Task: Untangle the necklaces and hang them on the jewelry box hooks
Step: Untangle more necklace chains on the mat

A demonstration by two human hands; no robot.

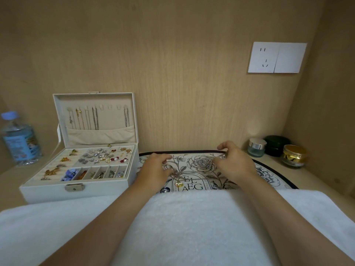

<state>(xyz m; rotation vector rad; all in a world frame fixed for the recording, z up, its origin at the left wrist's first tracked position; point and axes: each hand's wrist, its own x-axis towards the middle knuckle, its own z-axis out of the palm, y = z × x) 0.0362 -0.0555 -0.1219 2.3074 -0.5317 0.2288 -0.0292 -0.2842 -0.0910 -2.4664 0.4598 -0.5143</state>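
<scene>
A thin silver necklace point(199, 179) with a small gold pendant point(178, 184) lies stretched across the floral mat point(199, 162). My left hand point(155, 167) pinches the chain at its left end with curled fingers. At the mat's far edge, my right hand point(234, 162) has its fingers curled on a small glittering piece of the chain. The white jewelry box point(57, 191) stands open to the left. Several necklaces point(95, 118) hang from the hooks in its lid point(57, 112), and a few hooks on the right side are bare.
The box tray holds earrings, brooches and pearls. A water bottle point(19, 139) stands far left. Three small jars point(276, 148) sit at the back right. A white towel point(192, 227) covers the near edge under my forearms. A dark blue bead point(165, 190) lies beside my left wrist.
</scene>
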